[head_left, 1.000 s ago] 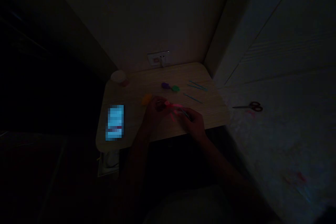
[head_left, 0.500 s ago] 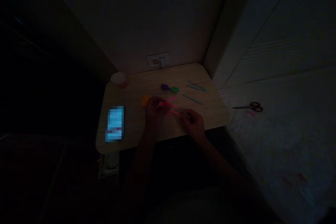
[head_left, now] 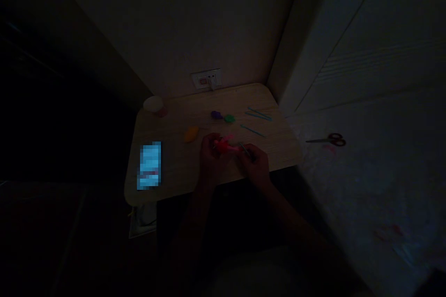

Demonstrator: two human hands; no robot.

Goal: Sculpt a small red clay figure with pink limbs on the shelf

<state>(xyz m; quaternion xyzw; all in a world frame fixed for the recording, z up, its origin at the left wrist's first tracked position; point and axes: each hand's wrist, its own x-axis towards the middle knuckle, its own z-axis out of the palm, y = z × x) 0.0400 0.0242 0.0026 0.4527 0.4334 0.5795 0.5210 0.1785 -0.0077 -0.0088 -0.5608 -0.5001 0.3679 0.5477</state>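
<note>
Pink bit (head_left: pixel 225 145) now bunched up at centre, L hand (head_left: pixel 212 160) curled round it; R hand (head_left: pixel 254 164) pinching thin stick (head_left: pixel 245 149).

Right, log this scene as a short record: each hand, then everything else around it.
left hand: holds pink piece
right hand: pinches thin tool, its tip at the pink piece
on table: orange lump, purple lump, green lump, teal sticks, phone, tub
beyond table: scissors on a pale surface, wall socket
</note>
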